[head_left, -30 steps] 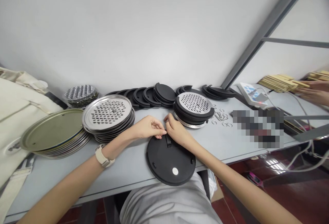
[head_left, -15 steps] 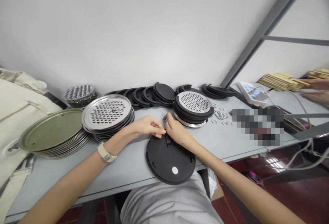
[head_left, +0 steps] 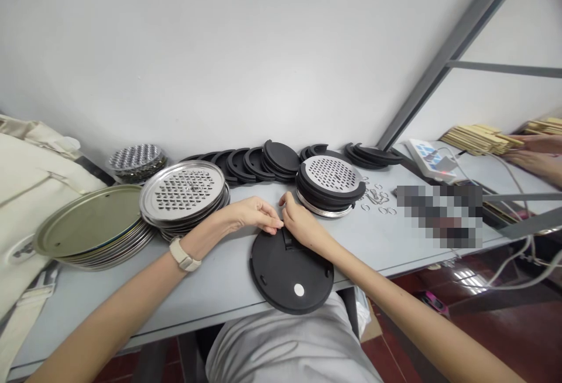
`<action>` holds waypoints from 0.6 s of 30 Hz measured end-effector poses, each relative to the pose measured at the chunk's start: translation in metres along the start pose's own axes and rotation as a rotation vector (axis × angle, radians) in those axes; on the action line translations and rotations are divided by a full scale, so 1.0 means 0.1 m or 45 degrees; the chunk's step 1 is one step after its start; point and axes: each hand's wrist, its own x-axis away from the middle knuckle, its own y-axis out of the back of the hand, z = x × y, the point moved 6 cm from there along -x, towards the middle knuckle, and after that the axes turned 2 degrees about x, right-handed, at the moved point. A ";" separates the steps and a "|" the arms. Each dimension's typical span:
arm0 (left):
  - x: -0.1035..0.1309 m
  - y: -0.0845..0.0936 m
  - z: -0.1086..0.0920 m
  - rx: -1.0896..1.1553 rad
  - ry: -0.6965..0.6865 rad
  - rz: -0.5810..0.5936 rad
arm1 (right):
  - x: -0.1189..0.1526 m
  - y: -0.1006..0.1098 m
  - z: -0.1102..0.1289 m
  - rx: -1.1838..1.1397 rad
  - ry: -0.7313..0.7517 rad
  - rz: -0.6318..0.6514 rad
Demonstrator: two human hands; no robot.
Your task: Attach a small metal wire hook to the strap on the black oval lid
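Note:
A round black disc (head_left: 290,272), with a white round sticker and a notched slot near its far edge, overhangs the table's front edge above my lap. At that far edge, my left hand (head_left: 259,214) pinches thumb and fingers together. My right hand (head_left: 300,222) is closed against the same spot, its side over the disc's upper right. Whatever small thing is between the fingertips is hidden. Perforated metal plates with black rims (head_left: 331,175) are stacked beyond my right hand. Several small metal rings (head_left: 378,195) lie to the right of that stack.
To the left stand a pile of perforated metal plates (head_left: 184,192), green-topped trays (head_left: 94,222) and a cream bag (head_left: 26,184). Black discs (head_left: 281,157) line the wall. At right are a grey metal frame (head_left: 421,90), wooden pieces (head_left: 474,139), cables and another person's hands (head_left: 538,154).
My hands and the black disc stay almost in place, with only a slight shift of the left wrist. The other person's hands at far right have moved a little.

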 end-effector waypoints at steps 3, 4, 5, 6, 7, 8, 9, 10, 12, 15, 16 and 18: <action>-0.01 -0.02 0.00 -0.007 -0.018 0.046 | 0.00 0.00 0.00 0.010 -0.004 -0.004; -0.02 -0.01 0.00 -0.012 -0.025 0.043 | 0.00 0.00 0.00 0.017 -0.004 -0.005; -0.03 -0.01 0.00 -0.018 -0.031 0.032 | -0.01 0.00 0.00 0.020 0.001 -0.005; -0.04 -0.01 0.01 -0.024 -0.035 0.020 | -0.01 -0.01 0.00 0.018 0.008 -0.006; -0.05 -0.01 0.01 -0.030 -0.040 0.007 | -0.01 -0.01 0.00 0.009 0.014 -0.007; -0.06 -0.02 0.00 -0.039 -0.047 -0.005 | -0.01 -0.01 0.00 -0.005 0.018 -0.010; -0.05 -0.04 0.00 -0.055 -0.060 -0.012 | -0.01 -0.01 -0.01 -0.024 0.018 -0.018; -0.04 -0.05 -0.02 -0.080 -0.080 -0.024 | -0.01 -0.01 -0.02 -0.051 0.013 -0.029; 0.00 -0.08 -0.06 -0.161 -0.142 -0.079 | 0.00 0.01 -0.04 -0.124 0.009 -0.065; 0.12 -0.09 -0.16 -0.312 -0.266 -0.242 | 0.01 0.04 -0.06 -0.264 0.017 -0.113; 0.16 -0.10 -0.19 -0.353 -0.307 -0.288 | 0.01 0.05 -0.07 -0.298 0.008 -0.125; 0.23 -0.11 -0.24 -0.481 -0.384 -0.366 | 0.02 0.06 -0.08 -0.336 -0.027 -0.137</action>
